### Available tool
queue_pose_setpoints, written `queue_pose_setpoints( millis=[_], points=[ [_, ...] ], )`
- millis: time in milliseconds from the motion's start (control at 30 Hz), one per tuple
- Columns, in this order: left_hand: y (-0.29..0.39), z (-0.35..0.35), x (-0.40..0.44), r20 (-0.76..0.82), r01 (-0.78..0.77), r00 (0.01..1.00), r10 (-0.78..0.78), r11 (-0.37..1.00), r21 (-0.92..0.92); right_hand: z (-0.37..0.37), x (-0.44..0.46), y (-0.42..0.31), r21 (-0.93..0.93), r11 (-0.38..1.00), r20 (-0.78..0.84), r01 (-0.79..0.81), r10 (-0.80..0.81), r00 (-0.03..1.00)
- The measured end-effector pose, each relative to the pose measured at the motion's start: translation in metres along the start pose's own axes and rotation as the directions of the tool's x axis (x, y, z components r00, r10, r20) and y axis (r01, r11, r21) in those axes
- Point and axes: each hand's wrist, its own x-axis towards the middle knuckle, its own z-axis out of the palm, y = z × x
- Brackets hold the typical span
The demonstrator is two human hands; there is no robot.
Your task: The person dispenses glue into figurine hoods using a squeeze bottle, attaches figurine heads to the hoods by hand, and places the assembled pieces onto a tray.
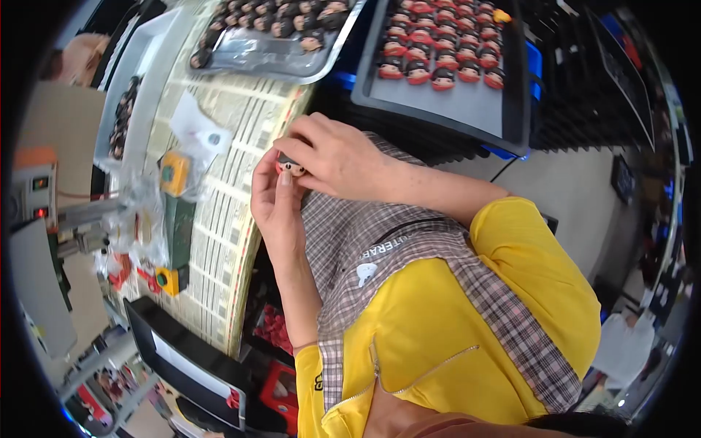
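Note:
Just past the table's near edge, both my hands come together around a small doll head (290,166) with black hair, a pale face and a bit of red at its side. My left hand (277,212) pinches it from below, thumb lying against the face. The fingers of my right hand (332,157) close on it from above and partly cover it. Beyond my hands, a clear plastic tray (255,64) bears many loose black-haired heads. To the right, a dark tray (438,113) lined with white holds rows of similar heads with red lower parts.
A white bin (139,80) with dark pieces stands at the table's far side. A press-like device with yellow button boxes (174,174) and plastic wrapping occupies the left. White scrap (197,128) lies on the patterned table cover (219,241). A black tray (186,358) sits lower left.

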Motion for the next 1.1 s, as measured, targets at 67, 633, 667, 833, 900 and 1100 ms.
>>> queue_pose_setpoints(
  millis=[67, 633, 667, 833, 900, 1100],
  points=[
    [-0.007, 0.005, 0.000, 0.039, 0.013, 0.999, -0.015, 0.999, 0.047, -0.010, -0.009, 0.006, -0.034, 0.999, 0.004, -0.034, 0.034, 0.999],
    [-0.013, 0.011, -0.001, 0.050, -0.026, 0.999, 0.010, 0.948, 0.316, -0.140, -0.120, 0.169, -0.713, 0.606, 0.045, -0.352, 0.541, 0.840],
    [-0.014, 0.009, 0.000, 0.052, -0.032, 0.999, 0.016, 0.947, 0.320, -0.137, -0.118, 0.169, -0.727, 0.581, 0.051, -0.367, 0.578, 0.814],
    [-0.011, 0.005, -0.002, 0.013, -0.025, 1.000, 0.022, 0.945, 0.328, -0.138, -0.117, 0.167, -0.689, 0.594, 0.061, -0.414, 0.618, 0.784],
    [-0.014, 0.002, -0.001, 0.010, -0.031, 1.000, 0.030, 0.945, 0.325, -0.140, -0.115, 0.160, -0.681, 0.597, 0.085, -0.424, 0.640, 0.764],
    [-0.013, -0.006, -0.004, 0.001, -0.018, 1.000, 0.019, 0.947, 0.320, -0.140, -0.102, 0.139, -0.709, 0.575, -0.024, -0.408, 0.559, 0.829]
  ],
)
